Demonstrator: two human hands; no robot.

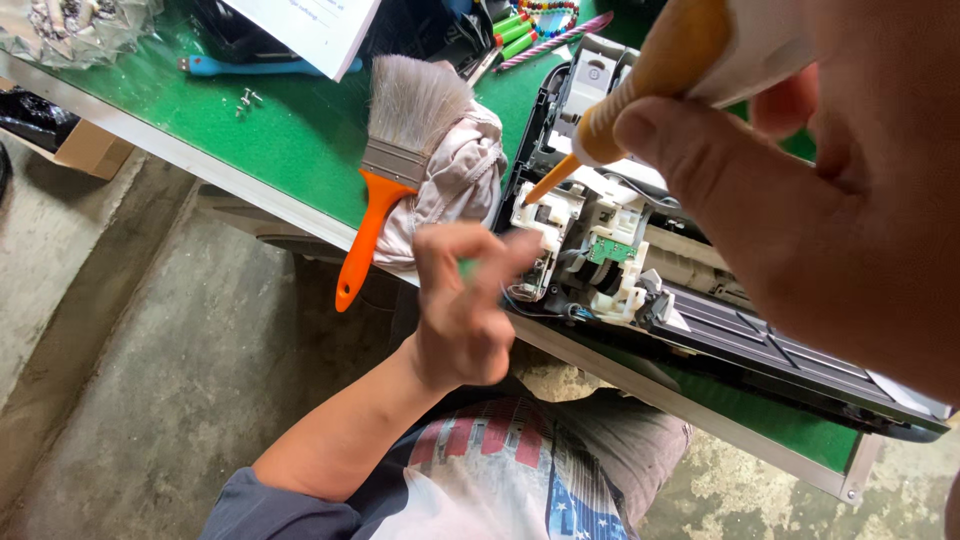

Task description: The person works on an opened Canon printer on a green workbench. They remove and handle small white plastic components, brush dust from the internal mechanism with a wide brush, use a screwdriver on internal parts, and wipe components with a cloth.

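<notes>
Holding the glue bottle in my right hand; fingers clamped; keep its orange nozzle steady on the opened printer mechanism on the desk; left hand fingers curled, contents unclear.

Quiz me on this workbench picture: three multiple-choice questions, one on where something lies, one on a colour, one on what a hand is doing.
1. Where does the paintbrush lie?
A. on the floor
B. on a crumpled cloth
C. inside the opened machine

2. What colour is the brush handle?
A. orange
B. blue
C. black

3. What is the right hand doing?
A. resting flat
B. holding the brush
C. gripping a tube

Answers: 1 B, the bristles and ferrule rest on the cloth at the bench edge. 2 A, the handle is bright orange. 3 C, its fingers wrap the tube, nozzle aimed at the machine.
</notes>
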